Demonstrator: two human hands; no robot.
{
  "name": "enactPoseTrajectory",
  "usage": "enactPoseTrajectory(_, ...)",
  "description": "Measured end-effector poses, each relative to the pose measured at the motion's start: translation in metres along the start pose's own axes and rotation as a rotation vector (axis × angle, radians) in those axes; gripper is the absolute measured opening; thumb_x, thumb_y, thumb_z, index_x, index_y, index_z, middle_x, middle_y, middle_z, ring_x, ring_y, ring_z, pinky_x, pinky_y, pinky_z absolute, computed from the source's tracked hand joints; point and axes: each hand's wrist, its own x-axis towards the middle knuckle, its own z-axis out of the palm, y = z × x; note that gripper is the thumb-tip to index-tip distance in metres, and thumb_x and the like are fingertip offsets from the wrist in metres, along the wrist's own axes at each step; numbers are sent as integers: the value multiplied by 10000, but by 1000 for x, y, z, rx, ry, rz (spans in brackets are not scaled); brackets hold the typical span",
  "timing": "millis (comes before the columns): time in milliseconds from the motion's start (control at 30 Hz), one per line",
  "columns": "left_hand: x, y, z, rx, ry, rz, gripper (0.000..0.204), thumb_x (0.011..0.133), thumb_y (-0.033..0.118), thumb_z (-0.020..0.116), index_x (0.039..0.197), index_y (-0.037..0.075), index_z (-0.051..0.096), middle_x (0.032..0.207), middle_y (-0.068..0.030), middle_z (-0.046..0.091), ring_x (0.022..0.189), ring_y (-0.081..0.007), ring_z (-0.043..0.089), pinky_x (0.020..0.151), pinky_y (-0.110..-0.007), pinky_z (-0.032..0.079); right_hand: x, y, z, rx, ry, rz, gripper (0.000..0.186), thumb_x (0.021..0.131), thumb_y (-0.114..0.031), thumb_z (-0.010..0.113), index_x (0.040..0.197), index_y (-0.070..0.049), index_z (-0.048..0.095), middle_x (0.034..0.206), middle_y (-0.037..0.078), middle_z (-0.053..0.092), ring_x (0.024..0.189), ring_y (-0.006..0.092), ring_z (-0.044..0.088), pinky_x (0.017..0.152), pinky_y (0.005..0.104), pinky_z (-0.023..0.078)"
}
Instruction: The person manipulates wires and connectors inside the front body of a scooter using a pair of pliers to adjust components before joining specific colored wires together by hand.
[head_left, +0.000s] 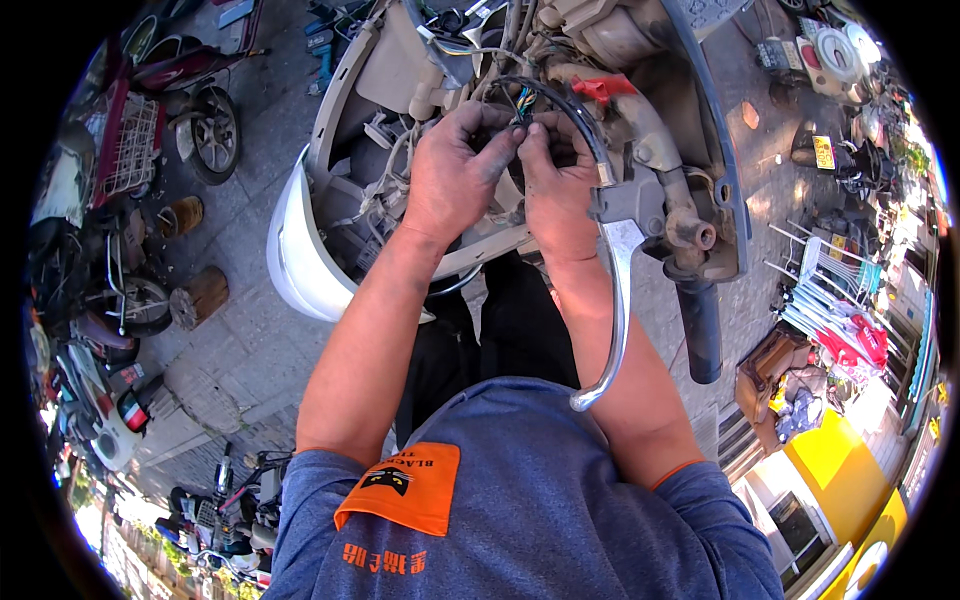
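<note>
My left hand [447,178] and my right hand [558,195] meet over the opened front of a scooter. Their thumbs and fingertips are pinched close together on thin coloured wires [525,99]; the wire ends are mostly hidden by the fingers. A black cable [566,98] arches past my right fingers down to the brake lever [621,275]. The silver lever hangs over my right forearm. Beside it, a black handlebar grip [699,330] points down. Red tape [604,88] is wrapped on the handlebar. The curved white cover [303,252] lies left of my left hand.
More loose wiring [375,200] fills the scooter's shell to the left. Cordless tools [320,55] lie on the pavement beyond. Wooden stumps [200,297] and parked two-wheelers [211,130] stand at left. A brown bag [770,375] and folded chairs [840,310] are at right.
</note>
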Motion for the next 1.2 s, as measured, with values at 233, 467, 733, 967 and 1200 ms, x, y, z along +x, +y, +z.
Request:
enactPoseTrajectory(233,1,0,-4,-21,-56,-13,234,1007,146,756,1158,-30,728,974,-36,730,869,-91,619,787,-267,522,3,-4,4,99,18,71,84,1048,-62,682,1124,-42,713,941,0,723,813,50,642,722,229,516)
enactPoseTrajectory(467,1,-1,-5,-10,-62,-14,236,1008,147,751,1164,-29,730,986,-42,738,882,-94,627,792,-267,522,1,-13,8,121,39,111,120,1043,-91,704,1130,-21,748,893,-19,707,764,38,612,677,217,489)
enactPoseTrajectory(733,1,8,-8,15,-56,-66,266,986,196,761,1158,-7,752,990,-46,761,871,-105,640,803,-288,527,2,-26,15,110,114,219,158,1028,-88,716,1153,-1,756,926,-11,706,775,43,615,681,208,487)
enactPoseTrajectory(967,-2,11,-7,0,-32,-42,259,972,173,751,1129,-32,758,937,-83,773,827,-123,661,793,-309,544,8,-19,15,106,127,253,115,1001,-39,719,1101,-2,761,954,12,723,771,66,626,694,224,504)
enactPoseTrajectory(1200,1,-1,-15,102,-27,8,295,1018,231,731,1187,-6,774,958,-24,756,860,-91,624,810,-282,512,6,-30,24,19,195,282,78,997,-29,706,1052,-3,756,929,28,732,740,66,622,651,227,489)
